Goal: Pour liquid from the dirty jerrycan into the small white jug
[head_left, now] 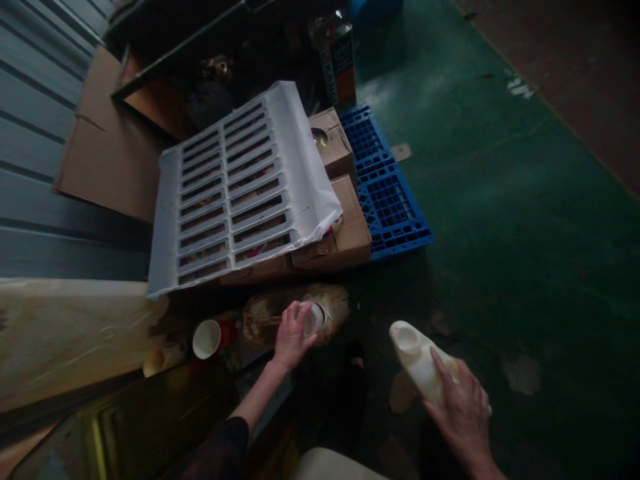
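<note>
Head view: while crouched over the green floor [500, 220].
Left hand [290, 337]: grip pinching white cup [313, 318] at tan sack [295, 313]; contents unclear.
Right hand [463, 410]: grip wrapped around cream bottle [420, 363], long axis up-left, open mouth leading.
Nearby: empty-looking red cup [209, 338].

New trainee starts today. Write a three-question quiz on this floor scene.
1. True or false: the right hand holds a pale shoe last.
2. What does the left hand grip? A. a white cup B. a blue pallet C. a cardboard box
3. Fill in: the slotted white panel lies tilted on top of cardboard ____.

Key: 1 true; 2 A; 3 boxes.
</note>
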Demonstrator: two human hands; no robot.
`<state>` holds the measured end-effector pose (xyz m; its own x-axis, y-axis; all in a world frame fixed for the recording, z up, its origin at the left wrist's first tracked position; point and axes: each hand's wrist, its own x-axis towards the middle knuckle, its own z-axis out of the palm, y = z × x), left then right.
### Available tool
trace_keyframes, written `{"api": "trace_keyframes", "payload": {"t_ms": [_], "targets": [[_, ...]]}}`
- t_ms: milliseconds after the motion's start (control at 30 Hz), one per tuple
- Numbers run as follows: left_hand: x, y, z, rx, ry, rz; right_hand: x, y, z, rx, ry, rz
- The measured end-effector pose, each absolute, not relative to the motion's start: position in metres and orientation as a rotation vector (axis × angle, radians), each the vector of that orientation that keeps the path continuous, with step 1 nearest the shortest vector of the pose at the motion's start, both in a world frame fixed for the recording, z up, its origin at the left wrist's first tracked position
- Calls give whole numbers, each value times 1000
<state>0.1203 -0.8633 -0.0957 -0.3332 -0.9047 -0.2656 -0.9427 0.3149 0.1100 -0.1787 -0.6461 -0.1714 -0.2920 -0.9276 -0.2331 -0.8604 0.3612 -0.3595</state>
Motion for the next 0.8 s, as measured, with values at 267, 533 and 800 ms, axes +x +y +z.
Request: {"api": "trace_keyframes", "payload": {"t_ms": [267, 533, 800], "targets": [[107, -880, -109, -1356, 2297, 59, -185, -632, -178, -1532, 2262, -271], [104, -896, -108, -942, 2305, 61, -191, -613, -182, -1456, 2273, -275], [113, -922, -89, -596, 2442, 313, -194, -605, -173, -1280, 2330, -409]]}}
